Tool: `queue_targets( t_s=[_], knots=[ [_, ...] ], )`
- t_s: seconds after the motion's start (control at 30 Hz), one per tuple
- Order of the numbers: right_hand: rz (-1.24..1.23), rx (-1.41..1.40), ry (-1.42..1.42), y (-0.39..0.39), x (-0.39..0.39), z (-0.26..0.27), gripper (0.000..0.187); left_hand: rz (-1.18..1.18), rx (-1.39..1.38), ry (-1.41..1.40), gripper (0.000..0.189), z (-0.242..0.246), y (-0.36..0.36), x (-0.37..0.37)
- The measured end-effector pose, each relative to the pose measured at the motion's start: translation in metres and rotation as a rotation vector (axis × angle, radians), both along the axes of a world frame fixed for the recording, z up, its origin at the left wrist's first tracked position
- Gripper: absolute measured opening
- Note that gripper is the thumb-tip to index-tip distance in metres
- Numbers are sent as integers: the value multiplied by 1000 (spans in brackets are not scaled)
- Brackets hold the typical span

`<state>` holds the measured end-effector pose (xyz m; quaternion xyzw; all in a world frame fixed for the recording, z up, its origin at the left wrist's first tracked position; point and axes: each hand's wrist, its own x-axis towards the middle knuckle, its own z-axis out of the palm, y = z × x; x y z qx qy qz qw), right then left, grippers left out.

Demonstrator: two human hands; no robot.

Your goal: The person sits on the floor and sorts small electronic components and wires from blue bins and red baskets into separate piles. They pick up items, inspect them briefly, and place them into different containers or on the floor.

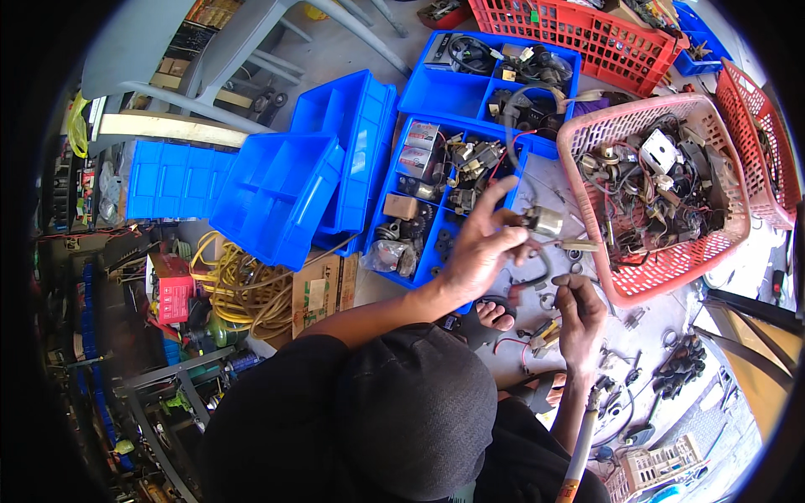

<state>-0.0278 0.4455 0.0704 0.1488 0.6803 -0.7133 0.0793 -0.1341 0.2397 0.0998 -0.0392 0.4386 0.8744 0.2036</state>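
Note:
My left hand [484, 248] holds a metal cylindrical part [546, 221], like a small motor or pump, between thumb and fingers. A grey cable [512, 135], partly blurred, runs close to that part. Lower right, my right hand [580, 314] has thumb and forefinger drawn together; whether something small sits between them is unclear. Small metal rings [547, 301] lie on the tiled floor beside it. Close by the left hand is a blue divided tray [434, 245] with boxed and loose parts. A pink plastic basket [654, 292] full of wired electrical parts stands right of both hands.
Behind are another blue tray [449, 91] and a red crate [578, 38]. Stacked blue trays [277, 201] stand left, near coiled yellow hose [242, 289] and a grey plastic chair [251, 38]. Black parts [682, 368] lie lower right. A white tube [582, 437] crosses near my right forearm.

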Motion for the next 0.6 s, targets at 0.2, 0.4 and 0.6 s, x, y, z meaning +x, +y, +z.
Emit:
queue_targets(
  t_s=[0.2, 0.4, 0.6],
  knots=[
    [102, -90, 26, -43, -30, 0, 26, -6, -80, -69, 53, -3, -43, 19],
    [147, 136, 32, -57, -22, -13, 52, 66, 111, -246, 42, -3, -58, 9],
    [326, -149, 35, -57, -22, 17, 71, -39, 289, -262, 34, -19, -43, 4]
  ],
)
